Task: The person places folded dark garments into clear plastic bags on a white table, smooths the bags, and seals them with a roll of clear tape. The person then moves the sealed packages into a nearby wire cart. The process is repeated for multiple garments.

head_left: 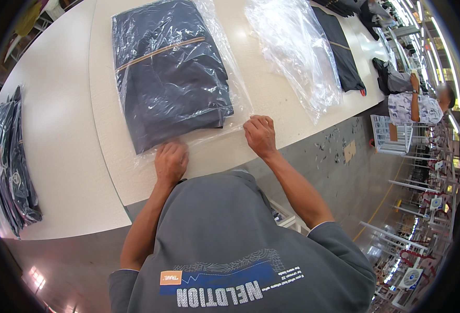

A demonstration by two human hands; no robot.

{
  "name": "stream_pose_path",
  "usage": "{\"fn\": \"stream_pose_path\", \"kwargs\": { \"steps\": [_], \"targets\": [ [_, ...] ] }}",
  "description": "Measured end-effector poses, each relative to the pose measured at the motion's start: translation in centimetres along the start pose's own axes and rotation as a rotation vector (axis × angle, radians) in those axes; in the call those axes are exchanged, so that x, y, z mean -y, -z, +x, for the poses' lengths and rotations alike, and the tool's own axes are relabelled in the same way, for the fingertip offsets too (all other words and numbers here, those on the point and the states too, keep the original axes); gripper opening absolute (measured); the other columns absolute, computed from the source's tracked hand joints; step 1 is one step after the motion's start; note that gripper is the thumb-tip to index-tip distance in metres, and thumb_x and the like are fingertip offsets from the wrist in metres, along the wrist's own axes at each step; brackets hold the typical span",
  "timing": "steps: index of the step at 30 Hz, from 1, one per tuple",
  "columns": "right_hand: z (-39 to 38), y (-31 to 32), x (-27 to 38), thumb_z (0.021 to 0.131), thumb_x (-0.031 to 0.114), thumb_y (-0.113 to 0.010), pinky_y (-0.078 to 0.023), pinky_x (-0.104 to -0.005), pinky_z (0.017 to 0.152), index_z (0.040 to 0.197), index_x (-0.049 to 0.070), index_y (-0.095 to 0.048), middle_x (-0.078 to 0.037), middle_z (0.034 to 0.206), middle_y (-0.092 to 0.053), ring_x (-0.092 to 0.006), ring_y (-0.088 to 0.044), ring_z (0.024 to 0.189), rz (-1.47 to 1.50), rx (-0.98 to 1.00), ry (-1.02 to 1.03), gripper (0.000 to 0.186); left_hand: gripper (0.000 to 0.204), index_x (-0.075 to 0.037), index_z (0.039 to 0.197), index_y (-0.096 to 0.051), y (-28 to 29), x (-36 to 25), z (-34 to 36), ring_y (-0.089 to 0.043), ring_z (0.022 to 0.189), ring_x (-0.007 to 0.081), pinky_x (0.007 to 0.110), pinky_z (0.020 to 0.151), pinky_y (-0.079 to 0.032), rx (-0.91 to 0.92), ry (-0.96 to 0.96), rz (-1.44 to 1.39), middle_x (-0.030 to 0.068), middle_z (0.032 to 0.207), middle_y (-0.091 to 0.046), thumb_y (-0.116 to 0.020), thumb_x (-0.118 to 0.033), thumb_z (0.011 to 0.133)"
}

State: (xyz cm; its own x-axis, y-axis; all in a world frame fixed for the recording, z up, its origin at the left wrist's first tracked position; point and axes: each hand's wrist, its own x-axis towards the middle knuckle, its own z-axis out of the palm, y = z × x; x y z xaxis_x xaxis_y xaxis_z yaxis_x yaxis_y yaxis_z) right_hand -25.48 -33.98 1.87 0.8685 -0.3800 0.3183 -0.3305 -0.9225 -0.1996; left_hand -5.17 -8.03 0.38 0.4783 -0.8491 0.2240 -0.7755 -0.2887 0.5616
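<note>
In front of me lies a folded dark garment [172, 94] with a tan stripe across it, inside a clear plastic bag [234, 78]. The bag's near edge is loose and reaches past the garment toward me. My left hand [171, 160] is closed on that edge below the garment's lower left part, its fingertips partly hidden. At the bag's near right corner, my right hand [261, 134] pinches the film with curled fingers. Both forearms come in from the lower edge.
A stack of bagged dark garments [12, 167] lies at the table's far left. To the right are clear empty bags [297, 52] beside another folded dark garment [339, 49]. A person [417, 107] stands at the right near a white crate [391, 134]. Scraps [336, 148] litter the floor.
</note>
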Motion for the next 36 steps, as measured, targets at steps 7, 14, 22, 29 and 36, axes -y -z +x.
{"fn": "stream_pose_path", "kwargs": {
  "steps": [7,14,22,29,36],
  "targets": [
    [0.8,0.0,0.4,0.079,0.006,-0.069,-0.041,-0.0409,0.094,0.087,0.009,-0.067,-0.004,0.103,-0.066,-0.023,-0.061,0.103,0.016,-0.018,0.027,0.009,0.014,-0.009,0.089,-0.068,-0.2,-0.2,0.2,-0.066,0.097,0.0266,0.042,0.092,-0.049,-0.087,-0.036,-0.028,0.0067,0.09,-0.068,-0.072,-0.007,0.076],
    [1.1,-1.4,-0.2,0.081,0.008,-0.067,-0.043,-0.0406,0.091,0.087,0.008,-0.067,-0.005,0.102,-0.066,-0.0237,-0.06,0.101,0.035,0.062,-0.007,0.006,0.016,-0.007,0.094,-0.071,-0.1,-0.6,0.1,-0.068,0.108,0.0255,0.04,0.095,-0.049,-0.025,0.009,-0.008,0.0063,0.1,-0.074,-0.074,-0.006,0.078],
    [0.6,0.1,-1.1,0.079,0.006,-0.068,-0.043,-0.0402,0.089,0.089,0.01,-0.063,-0.002,0.094,-0.065,-0.0216,-0.062,0.094,0.072,-0.032,0.14,0.012,0.015,-0.007,0.093,-0.071,-0.6,-1.0,0.1,-0.068,0.107,0.026,0.04,0.094,-0.05,-0.074,0.022,0.018,0.0066,0.098,-0.073,-0.074,-0.005,0.078],
    [-1.1,2.3,-0.9,0.08,0.007,-0.069,-0.039,-0.0354,0.083,0.092,0.011,-0.066,0.001,0.092,-0.066,-0.0157,-0.062,0.084,0.077,-0.034,0.226,0.013,0.012,-0.008,0.086,-0.067,-1.0,-1.6,0.4,-0.066,0.098,0.0264,0.042,0.092,-0.051,-0.113,0.035,0.07,0.0061,0.092,-0.07,-0.072,-0.005,0.075],
    [-4.7,4.0,-2.3,0.078,0.007,-0.069,-0.044,-0.0375,0.084,0.096,0.009,-0.071,-0.002,0.096,-0.067,-0.0213,-0.063,0.096,0.125,0.01,0.149,0.019,0.011,-0.006,0.09,-0.071,-0.7,-2.1,0.3,-0.068,0.097,0.0265,0.04,0.089,-0.051,-0.094,0.078,0.064,0.0066,0.095,-0.073,-0.074,-0.003,0.08]
  ]
}}
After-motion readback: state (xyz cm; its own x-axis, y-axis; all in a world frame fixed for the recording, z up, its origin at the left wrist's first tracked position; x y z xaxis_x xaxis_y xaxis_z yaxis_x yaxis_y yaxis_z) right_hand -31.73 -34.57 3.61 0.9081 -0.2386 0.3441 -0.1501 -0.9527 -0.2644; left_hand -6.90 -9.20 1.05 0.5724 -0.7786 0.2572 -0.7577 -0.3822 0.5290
